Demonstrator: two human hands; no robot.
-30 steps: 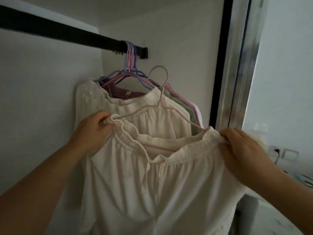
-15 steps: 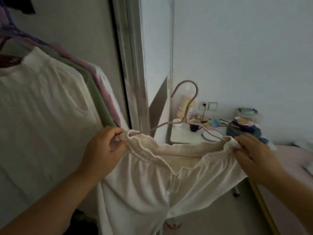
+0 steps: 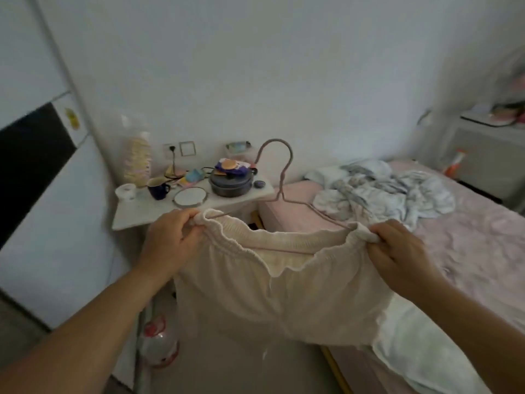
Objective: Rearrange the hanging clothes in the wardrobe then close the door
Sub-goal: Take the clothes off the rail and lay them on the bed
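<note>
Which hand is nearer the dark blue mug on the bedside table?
Left. The left hand grips the waistband of the cream trousers just below and right of the mug; the right hand grips the far end, over the bed.

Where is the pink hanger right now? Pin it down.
In the head view, the pink hanger sits centre frame inside the waistband of the cream trousers, held between the left hand and right hand.

The cream trousers (image 3: 264,297) hide the hanger's (image 3: 279,177) lower bar ends; both forearms run off the bottom edge; the bedside table (image 3: 136,214) clutter is blurred
</note>
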